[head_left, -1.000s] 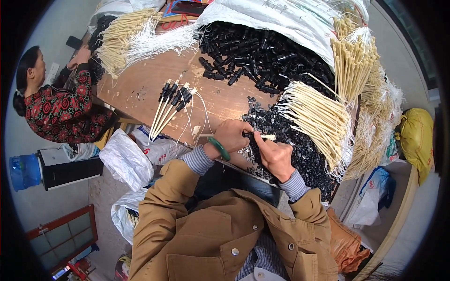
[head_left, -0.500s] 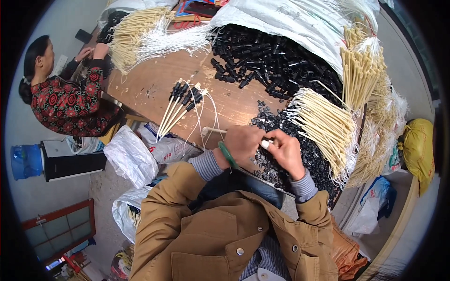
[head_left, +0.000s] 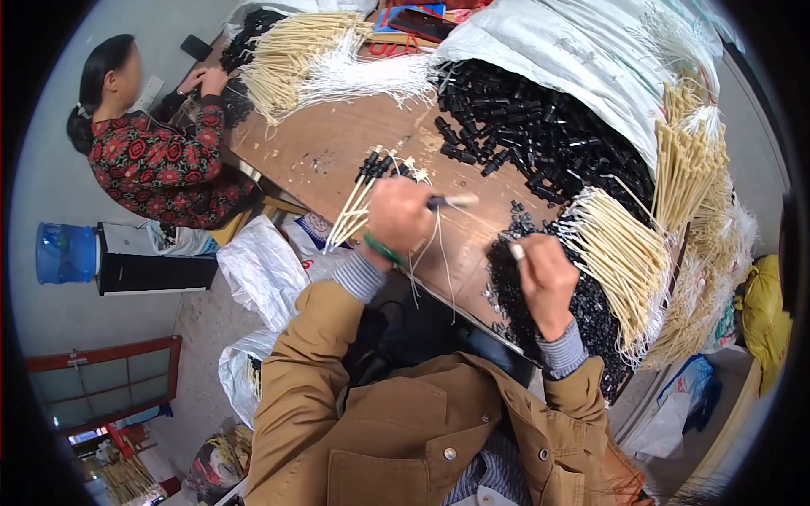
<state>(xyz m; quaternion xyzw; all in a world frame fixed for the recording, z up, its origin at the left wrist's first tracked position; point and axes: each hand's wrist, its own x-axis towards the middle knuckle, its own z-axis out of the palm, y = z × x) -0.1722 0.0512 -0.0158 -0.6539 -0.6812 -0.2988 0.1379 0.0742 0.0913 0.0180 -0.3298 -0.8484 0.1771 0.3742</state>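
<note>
My left hand (head_left: 401,215) is closed around a thin cream stick (head_left: 461,201) with a dark fitting beside the fingers; it is blurred by motion. White cords hang below this hand. Just behind and left of it lies a small group of finished-looking sticks (head_left: 348,219) with black connectors (head_left: 375,165) on their ends. My right hand (head_left: 550,278) hovers over a heap of small black clips (head_left: 591,325), its fingers curled together. A white cover (head_left: 517,251) sits on one fingertip. Whatever the right fingers pinch, if anything, is hidden.
A large pile of black connectors (head_left: 540,126) spills from a white woven sack (head_left: 574,59). Cream stick bundles (head_left: 620,253) with white cords lie at the right; another bundle (head_left: 299,59) lies far left. A co-worker (head_left: 156,160) sits at the table's left side.
My hands were together over the clips and have parted. The left moved left with the stick toward the group of sticks; the right shifted slightly right. The whole view has shifted.
</note>
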